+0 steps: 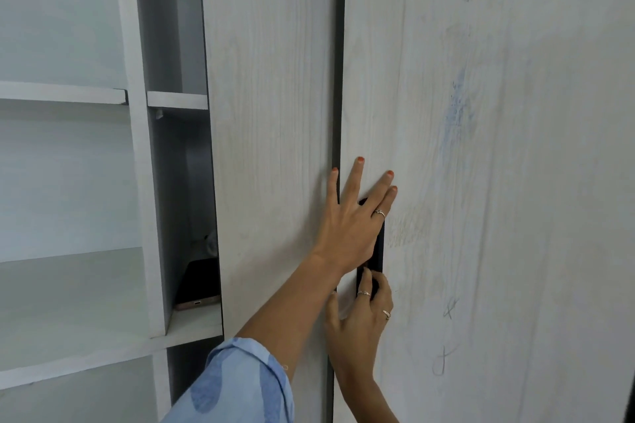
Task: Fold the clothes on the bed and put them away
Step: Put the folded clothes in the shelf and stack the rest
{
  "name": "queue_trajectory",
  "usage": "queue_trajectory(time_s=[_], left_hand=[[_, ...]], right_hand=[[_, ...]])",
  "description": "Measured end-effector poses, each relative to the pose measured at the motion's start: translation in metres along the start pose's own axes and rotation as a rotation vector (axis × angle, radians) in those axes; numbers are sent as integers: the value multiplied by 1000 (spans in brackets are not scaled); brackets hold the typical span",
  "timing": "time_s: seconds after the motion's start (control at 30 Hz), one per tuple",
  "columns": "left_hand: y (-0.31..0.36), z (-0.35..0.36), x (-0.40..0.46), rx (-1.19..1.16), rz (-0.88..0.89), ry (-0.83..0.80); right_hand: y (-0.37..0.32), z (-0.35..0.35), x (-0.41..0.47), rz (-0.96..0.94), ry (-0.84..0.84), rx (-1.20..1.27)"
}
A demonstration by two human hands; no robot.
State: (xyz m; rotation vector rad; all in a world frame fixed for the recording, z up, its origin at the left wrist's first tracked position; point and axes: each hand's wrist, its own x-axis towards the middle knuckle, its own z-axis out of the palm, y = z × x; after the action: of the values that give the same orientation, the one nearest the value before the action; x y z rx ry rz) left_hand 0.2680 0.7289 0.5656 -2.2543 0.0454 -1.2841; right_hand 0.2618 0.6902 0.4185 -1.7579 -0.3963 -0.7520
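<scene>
Wardrobe front: two pale woodgrain doors (481,148), one black recessed handle (380,244), left hand (350,227) flat and spread across it, right hand (360,316) hooking fingers inside; no clothes visible.

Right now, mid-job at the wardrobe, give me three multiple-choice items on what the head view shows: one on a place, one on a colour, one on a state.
1. Where is the phone?
A. on a shelf left of the doors
B. in the left hand
C. on the floor

2. What colour is the sleeve?
A. red
B. blue
C. black

3. How does the left hand lie?
A. in a fist
B. round a hanger
C. flat, fingers spread, on the doors

Key: 1 A, the phone leans in the narrow shelf bay beside the left door. 2 B, it is light blue with darker patches. 3 C, straight fingers press across the gap onto the right door, while the right hand has fingers in the dark handle.
</scene>
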Motion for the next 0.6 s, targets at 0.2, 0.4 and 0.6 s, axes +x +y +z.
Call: queue_trajectory(time_s=[0.2, 0.4, 0.6], left_hand=[[-2, -1, 1, -30, 8, -17], [-5, -2, 0, -80, 24, -5], [-10, 2, -2, -121, 56, -8]], right_hand=[[-15, 5, 4, 185, -54, 12], [-25, 5, 4, 217, 3, -61], [-28, 14, 4, 212, 25, -157]])
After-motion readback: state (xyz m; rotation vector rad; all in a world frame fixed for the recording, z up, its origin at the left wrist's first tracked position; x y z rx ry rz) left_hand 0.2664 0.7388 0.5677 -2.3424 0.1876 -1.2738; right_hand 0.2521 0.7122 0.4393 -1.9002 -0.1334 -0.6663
